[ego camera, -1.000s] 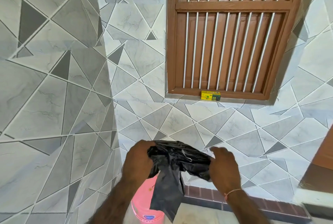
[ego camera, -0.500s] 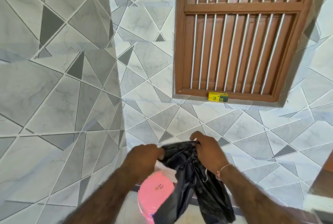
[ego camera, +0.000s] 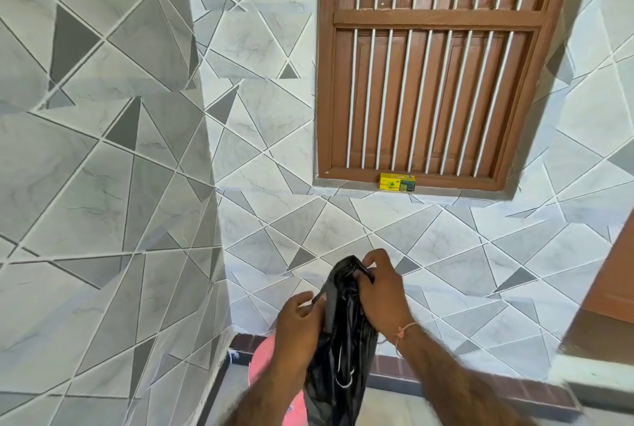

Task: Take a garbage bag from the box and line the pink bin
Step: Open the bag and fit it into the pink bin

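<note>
At the lower centre of the head view, 2 hands grip 1 black garbage bag [ego camera: 339, 350] in front of a tiled wall corner. Left hand [ego camera: 297, 329]: fingers curled onto the bag's left edge, just below the bunched top. Right hand [ego camera: 380, 291]: fingers pinched on the gathered top of the bag, positioned higher than the left hand. A thin thread band [ego camera: 403, 331] encircles the right wrist. The bag hangs downward from both grips as a crumpled, unopened column and runs out of the bottom edge of the view; a pale loop (possibly a drawstring, detail unclear) shows against its lower part.

Pink bin [ego camera: 264, 357]: located below and behind the left forearm, beside the bag, largely covered by the arm and the bag. Only parts of its pink top surface are visible; contact between bag and bin cannot be determined.

Yellow-and-green box [ego camera: 397, 182]: resting on the sill at the bottom rail of the brown wooden window [ego camera: 429, 82], well above the hands. The window carries white vertical bars. Grey and white geometric tiles [ego camera: 137, 151] cover both walls, and a dark brick-pattern skirting [ego camera: 391, 369] runs along the wall base beside the bin.
</note>
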Demonstrator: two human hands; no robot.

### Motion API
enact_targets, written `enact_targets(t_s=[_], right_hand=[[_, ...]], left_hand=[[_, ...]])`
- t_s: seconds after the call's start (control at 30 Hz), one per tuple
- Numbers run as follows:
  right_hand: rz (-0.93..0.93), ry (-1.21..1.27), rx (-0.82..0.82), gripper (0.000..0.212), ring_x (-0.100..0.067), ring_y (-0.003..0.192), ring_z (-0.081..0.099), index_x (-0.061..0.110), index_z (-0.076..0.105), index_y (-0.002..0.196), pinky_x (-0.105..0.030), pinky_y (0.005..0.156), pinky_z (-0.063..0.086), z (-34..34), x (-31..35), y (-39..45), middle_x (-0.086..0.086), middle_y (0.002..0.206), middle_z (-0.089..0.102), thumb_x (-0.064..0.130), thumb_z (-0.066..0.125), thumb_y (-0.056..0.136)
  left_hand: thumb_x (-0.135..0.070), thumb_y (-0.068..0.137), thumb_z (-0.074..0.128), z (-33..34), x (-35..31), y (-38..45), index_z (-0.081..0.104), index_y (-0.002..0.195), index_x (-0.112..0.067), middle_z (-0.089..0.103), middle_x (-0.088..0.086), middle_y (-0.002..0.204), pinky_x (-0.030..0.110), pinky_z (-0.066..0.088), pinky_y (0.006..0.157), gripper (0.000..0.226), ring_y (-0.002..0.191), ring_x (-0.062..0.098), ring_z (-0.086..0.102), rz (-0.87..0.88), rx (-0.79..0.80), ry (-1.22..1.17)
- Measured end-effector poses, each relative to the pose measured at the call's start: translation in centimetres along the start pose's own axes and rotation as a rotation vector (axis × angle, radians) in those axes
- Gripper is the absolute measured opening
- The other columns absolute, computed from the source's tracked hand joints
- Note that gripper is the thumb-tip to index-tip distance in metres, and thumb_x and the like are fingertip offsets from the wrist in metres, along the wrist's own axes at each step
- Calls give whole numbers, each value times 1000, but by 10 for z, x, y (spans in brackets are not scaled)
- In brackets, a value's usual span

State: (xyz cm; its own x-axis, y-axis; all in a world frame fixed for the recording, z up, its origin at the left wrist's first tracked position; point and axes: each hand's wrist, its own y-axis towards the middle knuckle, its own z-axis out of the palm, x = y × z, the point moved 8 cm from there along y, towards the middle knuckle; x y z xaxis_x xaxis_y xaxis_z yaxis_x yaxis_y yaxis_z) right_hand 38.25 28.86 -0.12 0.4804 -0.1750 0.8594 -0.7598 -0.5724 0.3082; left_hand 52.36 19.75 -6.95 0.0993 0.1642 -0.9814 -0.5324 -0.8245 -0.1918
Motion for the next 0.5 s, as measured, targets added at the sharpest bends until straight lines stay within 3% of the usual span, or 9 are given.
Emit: enact_targets(t_s=[0.07, 0.17, 0.27, 0.37, 0.43, 0.5], right_hand=[[41, -10, -12, 14, -19, 55, 52, 19, 46, 87, -20, 49, 40, -3, -10, -1, -2, 66, 64, 8, 53, 90], [71, -42, -46, 11, -20, 66, 56, 14, 52, 82, -10, 52, 40, -16, -22, -2, 0, 72, 63, 7, 59, 87], [29, -156, 19, 11, -17, 71, 57, 15, 55, 79, -9, 57, 37, -17, -27, -6, 3, 72, 61, 15, 64, 85], [9, -167, 80, 20, -9, 66, 53, 17, 57, 70, -16, 60, 38, -9, -27, -8, 7, 67, 58, 25, 64, 87], [47, -128, 69, 32, -10, 62, 49, 19, 53, 61, -26, 61, 38, -10, -29, -8, 5, 63, 55, 25, 58, 92], [158, 35, 14, 39, -15, 60, 48, 15, 54, 56, -30, 61, 38, -15, -41, -8, 0, 61, 56, 21, 54, 94]], left_hand=[[-11, 84, 68, -2, -14, 7, 72, 80, -10, 74, 10, 79, 37, 56, 71, 6, 68, 20, 67, 112, -16, 38], [-15, 89, 61, -20, -23, 26, 69, 66, -9, 70, 5, 68, 33, 49, 67, 25, 65, 21, 60, 139, -101, 159], [-32, 93, 56, -41, -26, 51, 67, 71, -2, 69, 15, 75, 36, 51, 71, 39, 73, 27, 62, 90, -136, 227], [-32, 95, 53, -46, -45, 54, 63, 69, 0, 61, 16, 69, 33, 42, 61, 43, 67, 25, 55, 146, -170, 119], [-37, 95, 52, -52, -59, 51, 65, 73, 6, 64, 17, 71, 36, 44, 62, 50, 67, 30, 58, 214, -260, 125], [-43, 96, 46, -66, -72, 37, 63, 76, 1, 63, 13, 74, 40, 43, 68, 52, 73, 35, 58, 286, -430, 287]])
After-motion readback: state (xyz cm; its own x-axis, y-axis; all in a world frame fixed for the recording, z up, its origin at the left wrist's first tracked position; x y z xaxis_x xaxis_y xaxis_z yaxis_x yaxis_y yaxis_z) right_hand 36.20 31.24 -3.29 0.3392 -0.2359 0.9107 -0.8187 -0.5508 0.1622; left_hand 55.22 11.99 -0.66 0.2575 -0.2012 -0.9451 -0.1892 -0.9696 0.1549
